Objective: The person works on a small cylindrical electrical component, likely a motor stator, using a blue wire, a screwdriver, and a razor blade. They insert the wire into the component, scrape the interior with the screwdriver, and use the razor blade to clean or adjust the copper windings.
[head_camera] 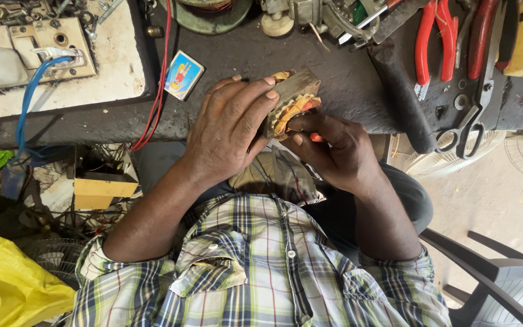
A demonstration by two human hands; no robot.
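My left hand (pixel 228 130) grips a small metal motor stator (pixel 295 100) with copper-coloured windings and yellow insulation, holding it at the edge of the dark workbench (pixel 334 79). My right hand (pixel 334 148) is closed just under the stator, pinching a small red-orange item (pixel 316 138) against the windings. What that item is I cannot make out. Both forearms come up from my checked shirt at the bottom of the view.
On the bench lie a small colourful matchbox (pixel 183 74), red-handled pliers (pixel 434 39), scissors (pixel 467 130), a dark hammer-like tool (pixel 404 97) and a white switchboard (pixel 49 42) with blue and red wires. A yellow bag (pixel 7 284) sits lower left, a plastic chair (pixel 491 278) lower right.
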